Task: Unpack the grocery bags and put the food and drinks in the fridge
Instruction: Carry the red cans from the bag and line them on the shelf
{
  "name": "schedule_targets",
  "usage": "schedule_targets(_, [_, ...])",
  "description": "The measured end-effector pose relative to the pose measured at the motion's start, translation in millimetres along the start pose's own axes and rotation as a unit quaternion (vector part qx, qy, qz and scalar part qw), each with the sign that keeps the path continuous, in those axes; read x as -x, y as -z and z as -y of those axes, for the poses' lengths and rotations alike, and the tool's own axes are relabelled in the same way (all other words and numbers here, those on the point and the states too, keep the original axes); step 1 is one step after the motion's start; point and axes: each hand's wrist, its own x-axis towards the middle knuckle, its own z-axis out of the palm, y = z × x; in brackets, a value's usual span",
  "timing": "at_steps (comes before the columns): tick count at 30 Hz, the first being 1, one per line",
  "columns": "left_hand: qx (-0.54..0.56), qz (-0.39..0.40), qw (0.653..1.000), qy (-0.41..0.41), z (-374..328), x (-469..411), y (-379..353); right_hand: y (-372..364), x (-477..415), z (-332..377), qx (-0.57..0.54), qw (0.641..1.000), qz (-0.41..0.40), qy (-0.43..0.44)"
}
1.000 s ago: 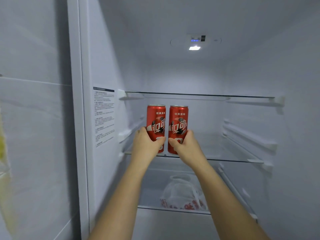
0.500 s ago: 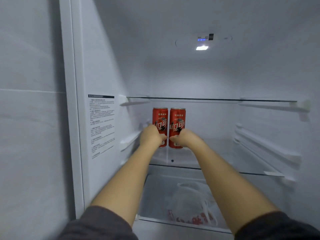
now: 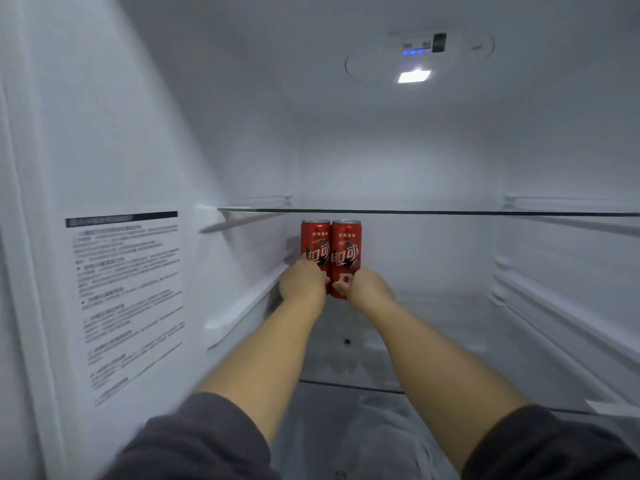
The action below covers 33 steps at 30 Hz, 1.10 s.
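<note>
Entering from 7 and 5 o'clock, the left sleeve (image 3: 194,441) and right sleeve (image 3: 547,445), both dark grey, end in bare forearms inside the fridge. The left hand (image 3: 301,280) grips the left cola can (image 3: 313,240) and the right hand (image 3: 369,289) grips the right cola can (image 3: 346,244), fingers curled round the lower halves. Both red cans are upright and touching, deep on the glass shelf (image 3: 450,341) towards 9 o'clock. Whether their bases rest on it cannot be confirmed. White characters 口可 are legible on each. Wall sticker (image 3: 128,299), 9 o'clock: print unreadable. Ceiling lamp (image 3: 414,76), 1 o'clock: lit.

Prob. home kitchen, fridge (image 3: 381,161) inside w/ glass shelf (image 3: 415,212), ceiling lamp (image 3: 414,76)
</note>
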Motion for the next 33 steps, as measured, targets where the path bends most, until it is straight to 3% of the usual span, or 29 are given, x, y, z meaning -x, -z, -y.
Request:
schedule_targets(10, [-0.13, -0.049, 0.987, -0.079, 9, -2, -6, -9, -5, -8, 0.001, 0.999, -0.04, 0.019])
schedule_targets(16, [-0.099, -0.028, 0.984, -0.148, 8, 0, -11, -8, -10, -10, -0.02, 0.999, -0.029, 0.023])
schedule_targets(33, [-0.063, -0.011, 0.993, -0.104, 18, -6, -15, -10, -2, -3, -0.043, 0.993, 0.043, 0.1])
